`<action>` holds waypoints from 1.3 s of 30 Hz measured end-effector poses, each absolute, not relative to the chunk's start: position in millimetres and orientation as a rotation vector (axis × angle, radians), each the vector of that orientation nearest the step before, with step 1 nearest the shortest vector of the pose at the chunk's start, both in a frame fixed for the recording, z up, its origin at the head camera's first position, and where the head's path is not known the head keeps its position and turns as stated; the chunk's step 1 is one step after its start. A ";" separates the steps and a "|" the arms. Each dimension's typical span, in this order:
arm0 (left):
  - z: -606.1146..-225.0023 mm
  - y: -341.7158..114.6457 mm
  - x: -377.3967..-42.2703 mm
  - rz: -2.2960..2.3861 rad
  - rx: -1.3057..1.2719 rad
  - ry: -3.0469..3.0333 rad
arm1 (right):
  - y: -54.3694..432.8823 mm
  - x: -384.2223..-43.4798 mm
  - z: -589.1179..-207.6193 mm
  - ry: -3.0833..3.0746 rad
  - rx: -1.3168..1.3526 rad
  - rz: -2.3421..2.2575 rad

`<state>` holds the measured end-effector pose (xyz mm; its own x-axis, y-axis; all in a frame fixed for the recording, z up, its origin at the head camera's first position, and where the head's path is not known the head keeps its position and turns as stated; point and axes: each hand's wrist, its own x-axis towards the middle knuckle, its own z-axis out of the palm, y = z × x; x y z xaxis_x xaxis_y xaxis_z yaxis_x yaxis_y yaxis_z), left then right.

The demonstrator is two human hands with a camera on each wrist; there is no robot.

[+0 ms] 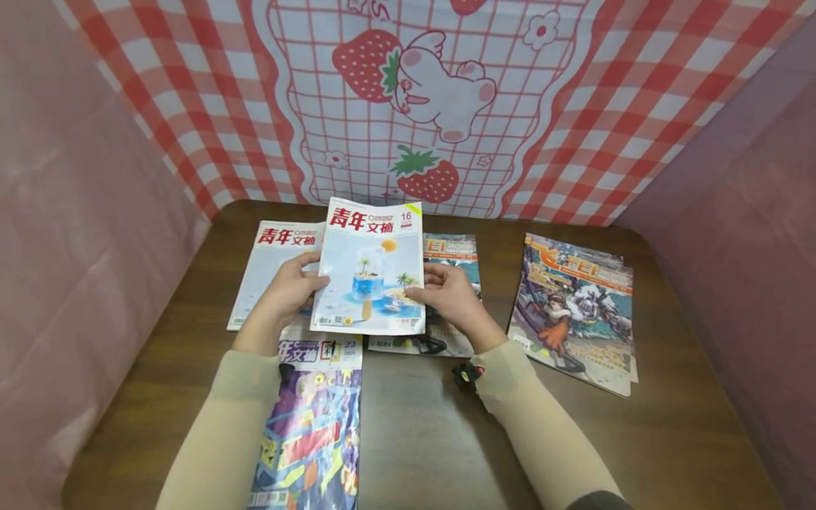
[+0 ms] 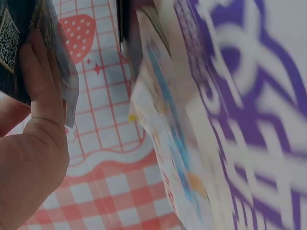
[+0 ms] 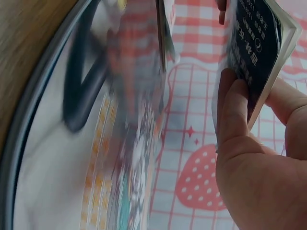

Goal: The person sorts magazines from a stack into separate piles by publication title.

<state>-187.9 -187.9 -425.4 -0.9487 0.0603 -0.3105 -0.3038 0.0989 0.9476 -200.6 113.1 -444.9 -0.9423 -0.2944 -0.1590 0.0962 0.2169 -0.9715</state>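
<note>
A white magazine with red lettering, a "16" and a popsicle picture is held up between both hands, its cover facing the head camera. My left hand grips its left edge, thumb on the front. On the opposite edge, my right hand pinches it the same way. Its dark back cover shows in the right wrist view, with the fingers against it. A QR code marks the dark back in the left wrist view. The raised magazine overlaps a similar white one and a comic-style one.
Below the left hand lies a magazine with a purple title and colourful cover. At the right, a small stack of comic-style magazines rests on the brown table. Behind the table hangs a red-checked cloth; pink cloth walls flank it.
</note>
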 end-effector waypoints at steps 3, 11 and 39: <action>-425.7 -196.7 -189.8 1.923 -0.254 2.107 | 102.2 -202.0 -445.0 2.168 -0.201 -1.803; -426.6 -214.5 -191.7 1.819 -0.383 2.156 | 76.2 -206.9 -443.8 2.198 -0.191 -1.771; -432.3 -261.4 -193.4 1.598 -0.658 2.401 | -4.7 -229.4 -453.0 2.338 -0.322 -1.554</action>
<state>-193.4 -261.4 -432.3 -0.8852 -0.2593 -0.3862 -0.4564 0.3231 0.8291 -229.4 -4.7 -453.0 -0.9252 -0.3548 -0.1349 -0.0130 0.3847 -0.9230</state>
